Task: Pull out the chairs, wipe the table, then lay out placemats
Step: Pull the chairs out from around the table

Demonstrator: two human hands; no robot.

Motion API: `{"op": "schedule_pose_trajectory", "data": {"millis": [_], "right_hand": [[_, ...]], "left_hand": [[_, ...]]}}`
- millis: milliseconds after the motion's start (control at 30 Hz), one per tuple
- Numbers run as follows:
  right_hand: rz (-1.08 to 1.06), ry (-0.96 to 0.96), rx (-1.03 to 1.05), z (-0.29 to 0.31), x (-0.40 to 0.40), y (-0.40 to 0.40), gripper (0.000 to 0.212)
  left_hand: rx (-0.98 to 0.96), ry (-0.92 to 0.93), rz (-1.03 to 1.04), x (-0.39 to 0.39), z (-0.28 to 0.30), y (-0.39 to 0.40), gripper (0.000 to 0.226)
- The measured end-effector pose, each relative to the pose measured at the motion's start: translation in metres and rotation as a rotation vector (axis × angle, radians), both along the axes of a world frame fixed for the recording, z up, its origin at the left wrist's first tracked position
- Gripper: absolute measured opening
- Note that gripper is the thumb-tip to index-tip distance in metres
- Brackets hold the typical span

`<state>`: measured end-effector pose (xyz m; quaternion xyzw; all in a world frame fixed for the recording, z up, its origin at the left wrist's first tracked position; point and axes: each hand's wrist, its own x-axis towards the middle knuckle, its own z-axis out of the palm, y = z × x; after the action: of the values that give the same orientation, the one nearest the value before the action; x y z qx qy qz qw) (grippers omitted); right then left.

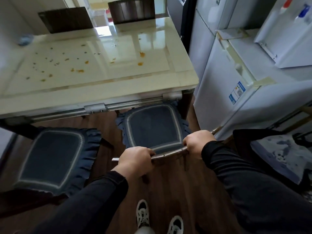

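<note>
A glossy cream table (pixel 118 85) carries orange and green crumbs and smears. In front of it stands a chair with a blue cushion (pixel 153 125), its front partly under the table edge. My left hand (pixel 135 159) and my right hand (pixel 197 142) both grip the curved metal top rail (pixel 168 154) of that chair's back. A second chair with a matching blue cushion (pixel 50 157) stands to the left, clear of the table. A crumpled blue cloth (pixel 25 39) lies at the table's far left.
White refrigerators (pixel 236 73) stand close along the right side of the table. Two dark chair backs (pixel 67 19) rise beyond the far edge. A patterned blue seat (pixel 278 157) is at the right. Dark wood floor (pixel 168 186) and my shoes (pixel 143 215) lie below.
</note>
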<state>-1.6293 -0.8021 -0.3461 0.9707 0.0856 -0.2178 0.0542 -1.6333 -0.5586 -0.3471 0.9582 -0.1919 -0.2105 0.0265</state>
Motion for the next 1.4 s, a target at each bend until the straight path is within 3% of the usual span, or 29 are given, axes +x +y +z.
{"op": "schedule_pose_trajectory", "data": {"millis": [467, 1400], "right_hand": [[-0.022, -0.051, 0.061, -0.005, 0.026, -0.001, 0.026], [-0.025, -0.076, 0.117, -0.005, 0.154, -0.006, 0.023]], "left_hand": [[0.030, 0.007, 0.016, 0.030, 0.003, 0.000, 0.033], [0.094, 0.031, 0.029, 0.165, 0.009, -0.009, 0.034]]}}
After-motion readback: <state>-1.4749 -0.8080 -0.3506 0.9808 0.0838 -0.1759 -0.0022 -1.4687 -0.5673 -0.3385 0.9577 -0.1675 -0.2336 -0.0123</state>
